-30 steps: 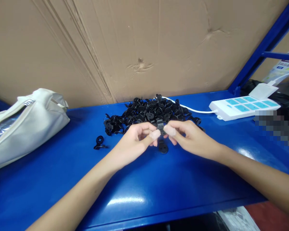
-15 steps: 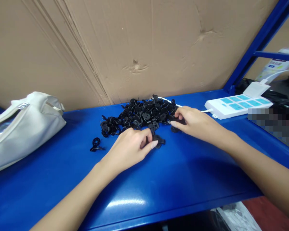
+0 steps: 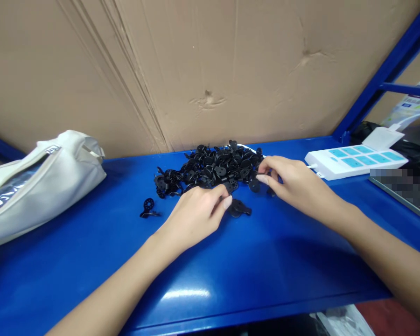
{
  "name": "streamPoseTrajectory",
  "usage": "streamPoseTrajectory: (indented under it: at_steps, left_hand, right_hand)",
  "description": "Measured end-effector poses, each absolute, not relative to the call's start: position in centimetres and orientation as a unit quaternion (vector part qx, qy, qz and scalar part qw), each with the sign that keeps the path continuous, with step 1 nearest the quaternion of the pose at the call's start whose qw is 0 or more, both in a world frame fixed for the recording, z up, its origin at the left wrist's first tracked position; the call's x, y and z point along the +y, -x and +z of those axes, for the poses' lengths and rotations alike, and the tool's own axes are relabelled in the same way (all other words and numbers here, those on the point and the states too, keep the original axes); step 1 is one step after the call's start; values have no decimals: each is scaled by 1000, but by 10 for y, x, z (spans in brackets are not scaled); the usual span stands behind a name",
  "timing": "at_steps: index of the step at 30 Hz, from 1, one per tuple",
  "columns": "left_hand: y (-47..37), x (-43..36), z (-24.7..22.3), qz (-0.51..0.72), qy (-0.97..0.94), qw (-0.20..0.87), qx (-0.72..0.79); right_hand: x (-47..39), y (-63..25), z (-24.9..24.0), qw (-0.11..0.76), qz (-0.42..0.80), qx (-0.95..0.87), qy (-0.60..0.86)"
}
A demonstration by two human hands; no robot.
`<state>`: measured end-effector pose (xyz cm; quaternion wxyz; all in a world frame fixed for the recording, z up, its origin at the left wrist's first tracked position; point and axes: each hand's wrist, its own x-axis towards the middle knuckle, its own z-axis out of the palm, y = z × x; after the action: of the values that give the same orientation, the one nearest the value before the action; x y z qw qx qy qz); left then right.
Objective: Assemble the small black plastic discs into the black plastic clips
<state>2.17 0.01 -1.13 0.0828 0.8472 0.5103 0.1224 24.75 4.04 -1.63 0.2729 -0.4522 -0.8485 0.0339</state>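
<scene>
A heap of black plastic clips (image 3: 210,165), with round perforated discs, lies on the blue shelf against the cardboard. My left hand (image 3: 198,212) is at the front of the heap, thumb and forefinger closed together; whether anything is between them is hidden. Right beside those fingertips lies a black clip (image 3: 241,208), flat on the shelf. At the heap's right end, my right hand (image 3: 289,179) pinches another black clip (image 3: 255,185), its disc showing below the thumb. One separate clip (image 3: 149,207) rests left of my left hand.
A pale zippered bag (image 3: 59,172) lies at the left. On the right are a white power strip (image 3: 357,161) with a plugged-in adapter and a partly blurred flat object (image 3: 406,196). Cardboard (image 3: 210,70) stands behind the blue shelf (image 3: 266,261); a blue post (image 3: 381,84) rises at right.
The view has shifted slightly, moving the scene right. My left fingertips have come off the front clip, which now lies to their right. The right hand has drawn a clip slightly off the heap.
</scene>
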Motion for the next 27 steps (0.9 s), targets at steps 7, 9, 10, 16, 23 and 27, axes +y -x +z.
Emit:
streamPoseTrajectory:
  at_steps: [7, 9, 10, 16, 23, 27]
  left_hand:
    - [-23, -3, -8, 227, -798, 228, 509]
    - [-24, -3, -8, 250, -792, 272, 486]
    - [-25, -4, -8, 258, -787, 290, 480]
    - [-28, -8, -7, 286, -760, 352, 467]
    - [-30, -5, -10, 340, -721, 428, 426]
    - [-26, 2, -13, 356, -708, 446, 417]
  right_hand:
    - [19, -230, -13, 422, 30, -837, 348]
    - [18, -227, -19, 447, 0, -842, 302]
    - [17, -226, -23, 459, -16, -843, 280]
    - [15, -223, -31, 497, -75, -833, 231]
    - [8, -216, -37, 445, -84, -857, 246]
    - [7, -215, -39, 430, -68, -867, 244]
